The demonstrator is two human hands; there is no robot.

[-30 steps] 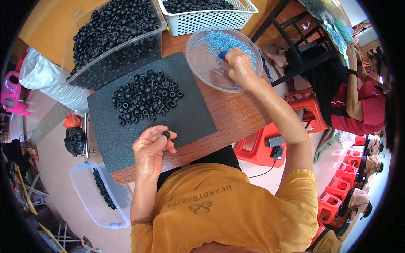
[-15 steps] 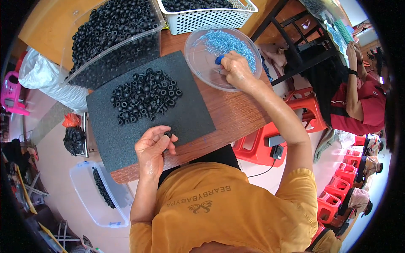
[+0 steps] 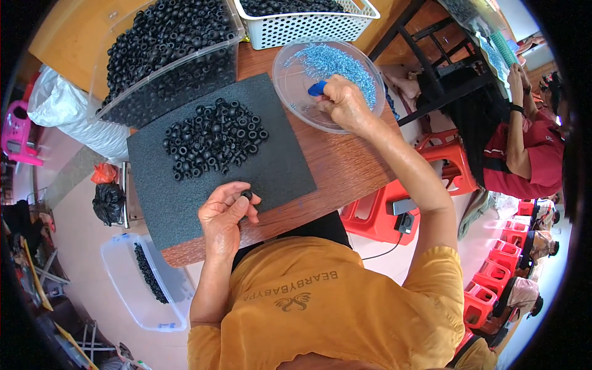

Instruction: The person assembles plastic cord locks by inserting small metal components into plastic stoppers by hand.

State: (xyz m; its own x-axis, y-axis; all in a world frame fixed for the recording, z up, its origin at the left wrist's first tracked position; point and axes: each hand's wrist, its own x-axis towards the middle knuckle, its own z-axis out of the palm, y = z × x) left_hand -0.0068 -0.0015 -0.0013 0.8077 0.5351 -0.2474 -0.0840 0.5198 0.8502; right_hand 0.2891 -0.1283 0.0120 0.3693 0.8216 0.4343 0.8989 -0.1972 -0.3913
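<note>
My left hand point(image 3: 225, 216) pinches a small round black part with a hole point(image 3: 246, 194) between thumb and fingers, above the near edge of a dark grey foam mat point(image 3: 160, 209). Beyond it on the mat lies a loose heap of similar black ring-like parts point(image 3: 216, 135). My right hand point(image 3: 345, 102) reaches into a round clear tub point(image 3: 290, 102), its fingers pinched together. A small bright blue object point(image 3: 317, 88) sticks out at these fingertips; what it is exactly I cannot make out. Tiny shiny light-blue pieces point(image 3: 339, 65) cover the tub's far and right side.
A clear bin point(image 3: 176, 80) full of black parts and a white perforated basket point(image 3: 308, 31) stand at the back of the brown table point(image 3: 333, 163). Red stools point(image 3: 376, 213) sit to the right, one bearing a phone point(image 3: 404, 206). Another person point(image 3: 524, 145) works at the far right.
My right hand has shifted slightly left within the tub, and more of the blue object shows. My left hand keeps its pinch on the black part almost unmoved.
</note>
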